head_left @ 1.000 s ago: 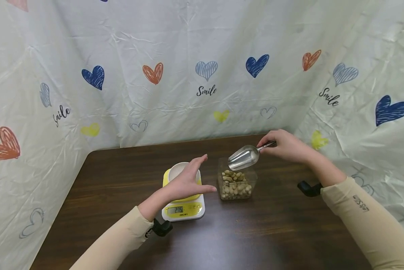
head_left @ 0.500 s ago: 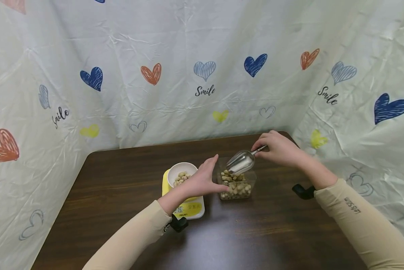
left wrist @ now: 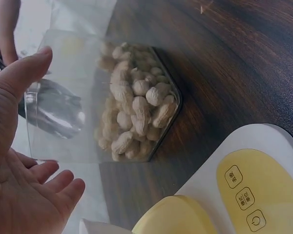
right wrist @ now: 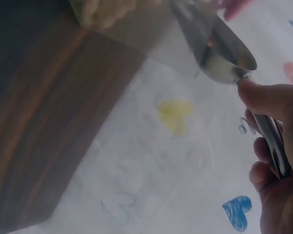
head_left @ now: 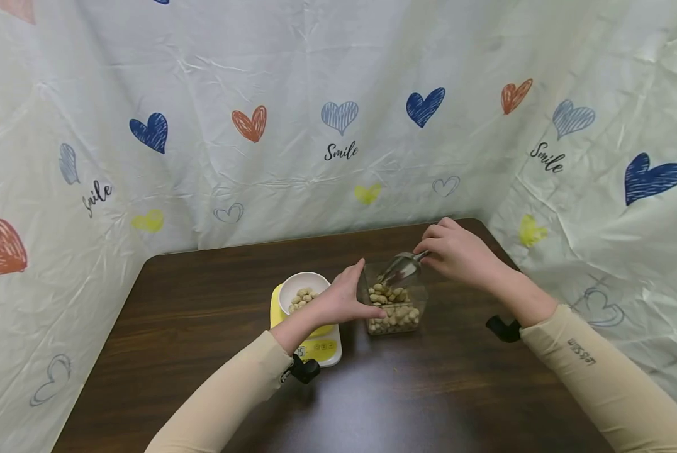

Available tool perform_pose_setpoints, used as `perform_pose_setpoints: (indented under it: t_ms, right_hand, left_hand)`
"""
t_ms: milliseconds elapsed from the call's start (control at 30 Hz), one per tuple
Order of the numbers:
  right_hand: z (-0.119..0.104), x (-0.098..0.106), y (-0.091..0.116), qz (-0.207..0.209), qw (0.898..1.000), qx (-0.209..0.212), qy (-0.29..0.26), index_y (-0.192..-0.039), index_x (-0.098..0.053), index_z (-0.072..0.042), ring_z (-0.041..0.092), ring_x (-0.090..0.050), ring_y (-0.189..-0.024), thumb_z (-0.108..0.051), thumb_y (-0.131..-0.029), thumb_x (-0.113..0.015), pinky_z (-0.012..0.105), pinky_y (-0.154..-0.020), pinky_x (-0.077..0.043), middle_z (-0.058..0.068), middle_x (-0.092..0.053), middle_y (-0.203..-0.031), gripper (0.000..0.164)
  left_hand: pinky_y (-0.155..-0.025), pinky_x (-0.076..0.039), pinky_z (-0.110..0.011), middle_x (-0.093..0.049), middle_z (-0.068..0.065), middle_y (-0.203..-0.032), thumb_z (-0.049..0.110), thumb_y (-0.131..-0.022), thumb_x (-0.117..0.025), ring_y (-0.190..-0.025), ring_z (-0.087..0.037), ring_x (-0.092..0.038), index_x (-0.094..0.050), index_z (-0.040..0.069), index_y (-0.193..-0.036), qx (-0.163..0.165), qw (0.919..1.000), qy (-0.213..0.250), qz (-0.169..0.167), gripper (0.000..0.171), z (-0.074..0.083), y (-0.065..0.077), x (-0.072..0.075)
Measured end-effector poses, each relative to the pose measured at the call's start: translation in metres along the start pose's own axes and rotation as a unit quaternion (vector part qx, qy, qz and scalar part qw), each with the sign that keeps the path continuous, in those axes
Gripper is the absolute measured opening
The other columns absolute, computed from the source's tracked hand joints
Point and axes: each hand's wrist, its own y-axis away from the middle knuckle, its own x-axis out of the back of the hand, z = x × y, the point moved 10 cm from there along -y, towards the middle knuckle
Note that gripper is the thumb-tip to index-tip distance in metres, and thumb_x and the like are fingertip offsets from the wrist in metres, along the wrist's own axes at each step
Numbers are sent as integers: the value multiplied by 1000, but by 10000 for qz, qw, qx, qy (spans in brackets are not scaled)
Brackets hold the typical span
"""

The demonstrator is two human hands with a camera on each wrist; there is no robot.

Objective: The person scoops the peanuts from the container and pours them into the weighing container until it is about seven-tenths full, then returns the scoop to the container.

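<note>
A clear plastic container (head_left: 395, 327) of unshelled peanuts (left wrist: 136, 102) stands on the table. My left hand (head_left: 344, 301) holds its left side, thumb along the front wall and fingers toward the back. My right hand (head_left: 457, 251) grips the handle of a metal scoop (head_left: 402, 269) from above. The scoop's bowl tilts down inside the container, its lip at the peanuts; in the left wrist view the bowl (left wrist: 56, 109) shows through the wall. Left of the container, a white bowl (head_left: 304, 280) with some peanuts sits on a yellow and white kitchen scale (head_left: 327, 352), partly hidden by my left arm.
The dark wooden table (head_left: 202, 314) extends to the left and in front of the scale. Behind it and along both sides hangs a white curtain (head_left: 282, 189) printed with hearts. A tiny pale fleck lies on the table in front of the container.
My right hand has lowered the scoop from above the container down into the peanuts. My left hand has moved right, from over the scale to the container's side, uncovering the white bowl.
</note>
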Motion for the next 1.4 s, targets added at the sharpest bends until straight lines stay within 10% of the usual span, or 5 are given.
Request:
perform_pose_setpoints:
  t_ms: [467, 1400]
  right_hand:
    - [-28, -16, -6, 209, 9933, 973, 586, -91, -79, -7, 27, -54, -86, 2, -79, -86, 37, -76, -51, 5, -62, -89, 17]
    - [-54, -20, -14, -268, 9766, 1312, 1683, -75, -71, -9, 24, -40, -72, 3, -77, -87, 33, -65, -39, 5, -51, -80, 20]
  left_hand:
    - [-117, -30, -49, -23, -13, -166, 51, -84, -82, -151, -33, -24, -12, 13, -166, -164, 9998, -75, 29, 115, 3, -2, 3]
    - [-115, -34, -48, -29, -12, -163, 59, -82, -81, -150, -30, -28, -15, 11, -165, -177, 9998, -69, 12, 116, 3, -3, 3]
